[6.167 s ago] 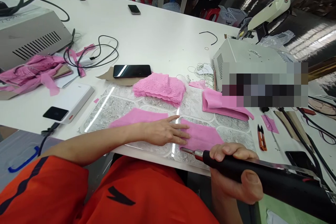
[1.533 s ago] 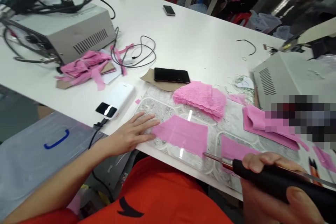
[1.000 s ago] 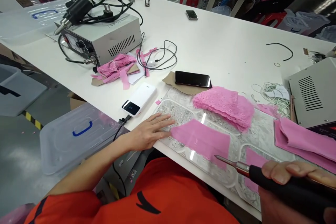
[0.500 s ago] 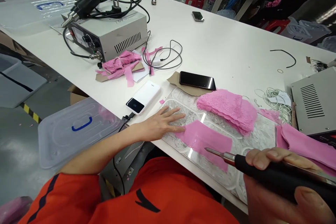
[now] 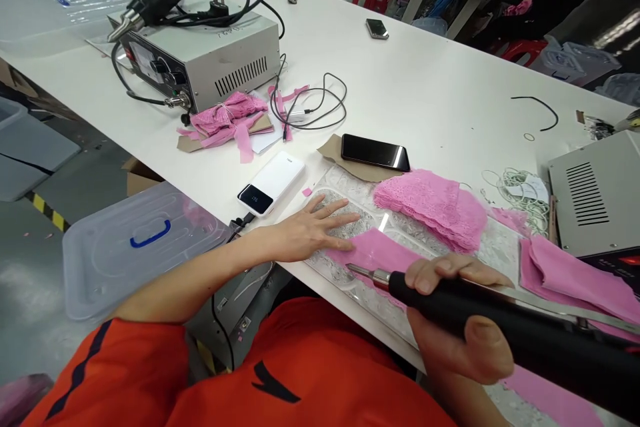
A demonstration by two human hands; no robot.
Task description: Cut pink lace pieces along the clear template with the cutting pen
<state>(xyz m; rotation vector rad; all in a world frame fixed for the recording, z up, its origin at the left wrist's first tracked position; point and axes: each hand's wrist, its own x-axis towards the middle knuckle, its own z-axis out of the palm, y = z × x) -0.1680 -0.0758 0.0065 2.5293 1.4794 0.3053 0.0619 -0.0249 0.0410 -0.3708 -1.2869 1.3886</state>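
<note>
My left hand (image 5: 313,232) lies flat with fingers spread, its thumb on the left end of a pink fabric piece (image 5: 377,250). That fabric rests on a clear patterned plastic sheet (image 5: 330,273). In my right hand (image 5: 460,313) is a black handheld tool (image 5: 535,333) with a pointed metal tip, like an ultrasonic cutter. Its tip (image 5: 357,269) is over the fabric's lower left edge; I cannot tell if it touches. The hand and tool hide the fabric's right part. Just beyond sits a stack of pink lace-like pieces (image 5: 430,207).
A phone (image 5: 375,152) lies on brown card, near a white power bank (image 5: 271,183). Grey machine boxes stand at left (image 5: 220,57) and right (image 5: 595,193). Folded pink fabric (image 5: 580,277) lies at right. A lidded plastic bin (image 5: 145,247) stands below the table's left edge.
My right hand has moved left with the tool, bringing the tip from the fabric's right part to its left, near my left hand. My left hand stays nearly in place.
</note>
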